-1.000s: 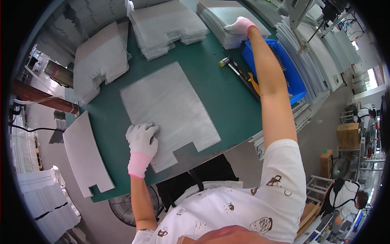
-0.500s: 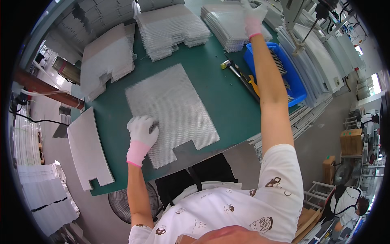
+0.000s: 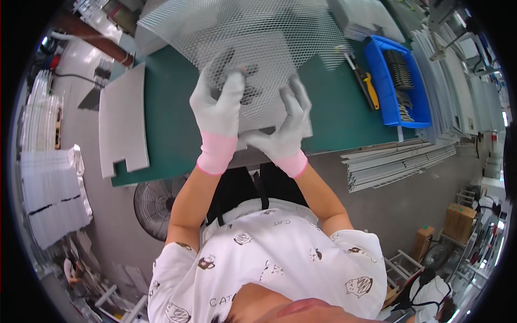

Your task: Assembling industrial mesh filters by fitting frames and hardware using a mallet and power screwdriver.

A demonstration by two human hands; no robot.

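A silvery expanded-mesh sheet (image 3: 253, 21) is raised and tilted above the table, its far part running up to the top edge of the view. My left hand (image 3: 218, 102), in a white glove with a pink cuff, grips its near side; dark finger pads show through the mesh. My right hand (image 3: 288, 121), gloved alike, is close beside that near edge. Its fingers are curved and its thumb is spread well away from them; whether the fingertips touch the mesh is hard to tell. Beneath both hands, a second mesh sheet (image 3: 267, 114) lies on the green table (image 3: 336, 118).
Right of the hands lie a hammer (image 3: 353, 67), a yellow-handled tool (image 3: 370, 89) and a blue bin (image 3: 385, 99) of small metal parts. A notched pale panel (image 3: 124, 118) overlaps the table's left edge. Stacked sheets (image 3: 363, 19) stand at the back right. A fan (image 3: 156, 207) stands below.
My right hand has come back from the stack at the far right to the near middle. A mesh sheet is now raised over the one lying on the table. The view has shifted.
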